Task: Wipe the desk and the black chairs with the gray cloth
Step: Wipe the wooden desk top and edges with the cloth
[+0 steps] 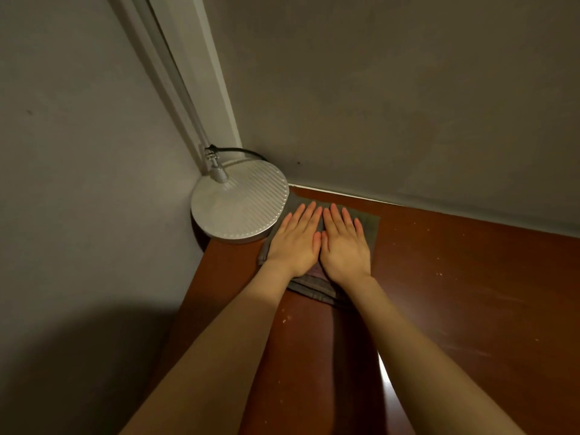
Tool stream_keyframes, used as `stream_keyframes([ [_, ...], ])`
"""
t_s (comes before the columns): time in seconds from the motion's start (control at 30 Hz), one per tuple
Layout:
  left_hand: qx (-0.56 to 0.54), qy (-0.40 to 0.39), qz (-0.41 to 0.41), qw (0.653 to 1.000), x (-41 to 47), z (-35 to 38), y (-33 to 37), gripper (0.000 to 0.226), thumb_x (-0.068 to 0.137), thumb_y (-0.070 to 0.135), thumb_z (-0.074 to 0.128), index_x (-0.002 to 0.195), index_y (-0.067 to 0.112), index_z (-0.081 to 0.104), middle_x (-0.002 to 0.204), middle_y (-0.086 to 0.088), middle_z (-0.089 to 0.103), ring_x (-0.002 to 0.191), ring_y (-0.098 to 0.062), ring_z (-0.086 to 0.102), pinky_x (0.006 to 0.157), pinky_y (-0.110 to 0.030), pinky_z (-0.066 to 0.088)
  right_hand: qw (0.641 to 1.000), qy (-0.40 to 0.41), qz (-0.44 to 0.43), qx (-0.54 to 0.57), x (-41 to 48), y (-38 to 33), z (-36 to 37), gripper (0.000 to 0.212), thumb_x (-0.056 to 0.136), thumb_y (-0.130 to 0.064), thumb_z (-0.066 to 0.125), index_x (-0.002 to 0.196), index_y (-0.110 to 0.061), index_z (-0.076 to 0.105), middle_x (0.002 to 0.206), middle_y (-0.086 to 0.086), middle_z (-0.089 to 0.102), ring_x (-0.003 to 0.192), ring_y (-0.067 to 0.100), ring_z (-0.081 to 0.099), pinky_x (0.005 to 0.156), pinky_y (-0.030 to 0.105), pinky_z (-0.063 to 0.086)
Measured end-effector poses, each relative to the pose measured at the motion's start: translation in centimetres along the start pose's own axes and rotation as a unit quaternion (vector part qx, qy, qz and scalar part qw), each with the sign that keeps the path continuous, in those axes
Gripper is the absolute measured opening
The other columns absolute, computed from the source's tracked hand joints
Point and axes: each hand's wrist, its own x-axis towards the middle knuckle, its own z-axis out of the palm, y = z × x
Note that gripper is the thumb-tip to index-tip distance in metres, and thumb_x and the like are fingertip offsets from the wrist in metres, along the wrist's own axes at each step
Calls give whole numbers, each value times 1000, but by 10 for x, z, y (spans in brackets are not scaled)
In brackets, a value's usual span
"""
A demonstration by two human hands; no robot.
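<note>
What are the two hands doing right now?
Left hand: open, pressed flat on the gray cloth.
Right hand: open, pressed flat on the same cloth.

No writing, label, brand or number can be read: none on the gray cloth [371,228] under the fingers [309,215], none on the lamp base [238,202] just left of them (its ribbed top is plain).

Hands on the cloth [370,229] in the far left corner of the desk [470,293].
The left hand [295,243] and right hand [343,246] lay flat side by side on the cloth, thumbs touching. The cloth lay on the desk just right of the lamp base [238,208], which stood in the corner where two walls met. A cable [241,150] ran behind the base, and the lamp's pole [175,73] rose from it.
</note>
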Motion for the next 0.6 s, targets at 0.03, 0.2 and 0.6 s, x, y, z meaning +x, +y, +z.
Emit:
stream_keyframes([
  [0.03,1,1,1,1000,-5,0,-1,53,102,27,19,150,14,-1,158,0,-6,145,-13,-8,115,-27,-9,1000,-5,2,-1,-4,-2,1,58,96,-33,10,151,-15,9,159,1,5,146,17,-1,116,32,-5],
  [0.2,-5,-11,6,1000,-32,1,-9,53,102,27,18,150,15,-1,158,1,-6,145,-12,-7,115,-28,-8,1000,-4,8,-3,-25,-19,5,54,101,-28,24,151,-14,9,159,1,4,146,17,-1,116,33,-5],
  [0.6,-17,-24,-34,999,-113,2,-60,53,102,27,18,150,16,-2,158,2,-7,145,-10,-8,114,-27,-8,999,-24,-43,8,-70,-91,28,54,101,-27,24,151,-12,8,159,4,3,146,20,-3,116,36,-6],
])
